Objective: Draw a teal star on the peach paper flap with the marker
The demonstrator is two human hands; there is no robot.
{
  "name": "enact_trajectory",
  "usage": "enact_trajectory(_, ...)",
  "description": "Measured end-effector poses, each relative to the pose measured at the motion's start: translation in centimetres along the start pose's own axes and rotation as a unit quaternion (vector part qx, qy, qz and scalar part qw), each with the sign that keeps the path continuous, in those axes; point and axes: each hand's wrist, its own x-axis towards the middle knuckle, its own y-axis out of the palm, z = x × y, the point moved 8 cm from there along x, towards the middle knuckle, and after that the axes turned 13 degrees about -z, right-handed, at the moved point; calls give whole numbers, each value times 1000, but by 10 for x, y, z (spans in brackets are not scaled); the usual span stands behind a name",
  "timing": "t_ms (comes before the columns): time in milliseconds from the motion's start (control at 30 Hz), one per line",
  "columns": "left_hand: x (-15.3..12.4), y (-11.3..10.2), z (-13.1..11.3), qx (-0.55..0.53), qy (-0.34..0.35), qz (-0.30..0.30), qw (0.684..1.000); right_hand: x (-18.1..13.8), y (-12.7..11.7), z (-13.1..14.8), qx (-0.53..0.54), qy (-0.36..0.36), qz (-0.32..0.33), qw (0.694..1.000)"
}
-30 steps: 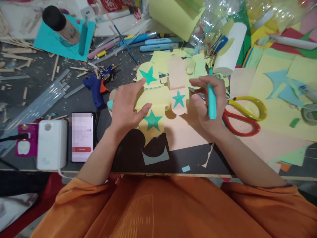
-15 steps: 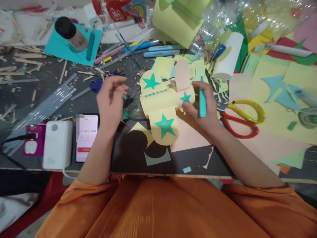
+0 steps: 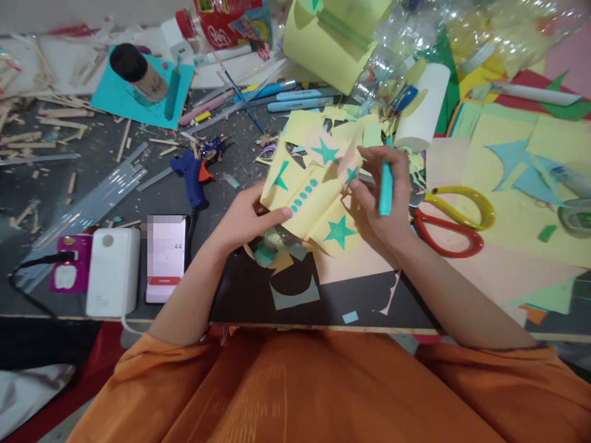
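A clear plastic bottle wrapped in yellow paper, shaped like a toy plane [image 3: 307,212], is tilted in front of me. Its paper wings and tail carry green stars, and a row of green dots runs along the body. My left hand [image 3: 249,218] is closed round its left end, thumb on the paper near the dots. Below that hand the bottle's green end [image 3: 265,255] shows. My right hand [image 3: 385,194] pinches the tail end beside a small star and also holds a teal marker [image 3: 386,184] upright between its fingers.
Scissors [image 3: 455,221] with yellow and red handles lie right of my right hand. A blue glue gun [image 3: 191,178] and a phone [image 3: 166,258] are on the left. Paper offcuts [image 3: 295,292], pens [image 3: 302,99], a white roll [image 3: 422,107] and wood sticks surround the work.
My left hand has moved right and taken hold of the bottle plane's left end. The plane has turned and tilted, its left end swinging toward me. The marker stays in my right hand.
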Motion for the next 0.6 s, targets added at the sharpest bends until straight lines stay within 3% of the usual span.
enact_trajectory(100,-4,16,4,9,8,43,999,0,9,-6,9,24,36,999)
enact_trajectory(200,-7,18,1,10,45,30,998,7,15,-7,8,17,48,999)
enact_trajectory(367,-6,10,20,-9,-51,-47,998,27,29,11,46,-12,112,993)
enact_trajectory(467,-1,-1,26,-54,-70,-126,988,40,16,25,18,-15,64,998)
enact_trajectory(600,4,-7,13,-132,-23,-177,975,31,-11,25,-4,14,-24,1000)
